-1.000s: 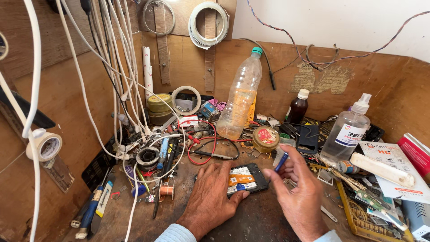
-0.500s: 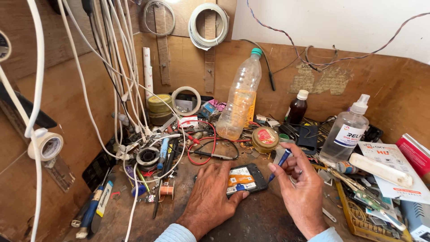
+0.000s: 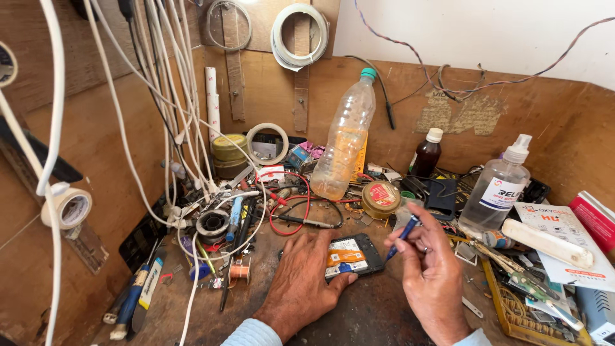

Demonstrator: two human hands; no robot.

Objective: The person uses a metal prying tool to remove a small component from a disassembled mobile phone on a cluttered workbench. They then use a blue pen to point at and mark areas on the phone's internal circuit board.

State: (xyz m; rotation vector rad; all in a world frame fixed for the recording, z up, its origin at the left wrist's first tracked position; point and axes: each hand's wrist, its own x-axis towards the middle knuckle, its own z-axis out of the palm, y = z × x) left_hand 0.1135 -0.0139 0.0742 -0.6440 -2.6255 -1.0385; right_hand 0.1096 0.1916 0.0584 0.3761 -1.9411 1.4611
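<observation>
Two hands work at the near edge of the tabletop (image 3: 359, 320), both just in front of the person. The left hand (image 3: 301, 285) lies flat, fingers spread over the near end of an opened phone (image 3: 352, 255), pressing it down so it seems unable to slide. The phone lies back-up with its insides bared, near the middle of the near edge. The right hand (image 3: 432, 272) is closed in a pen grip on a blue screwdriver (image 3: 402, 232), its tip slanting down toward the phone's right edge; holding it that way gives fine control over small screws.

Little bare wood is left: only a dark patch around and in front of the phone. To the left lie a copper wire spool (image 3: 239, 271), a solder reel (image 3: 212, 224) and pens, with white cables (image 3: 173, 128) hanging down over them. To the right, a yellow tray (image 3: 512, 317) of tweezers sits at the near right corner, with white packets (image 3: 564, 240) beyond it.

Just behind the phone, red and black probe leads (image 3: 291, 214) curl beside a round tin (image 3: 381, 197). Farther back stand a tall plastic bottle (image 3: 343, 144), a small brown bottle (image 3: 428, 154) and a clear spray bottle (image 3: 496, 186), all upright and within reach. Tape rolls (image 3: 268, 144) sit against the rear wooden wall. The left wall carries another tape roll (image 3: 67, 206), so sideways room is tight.
</observation>
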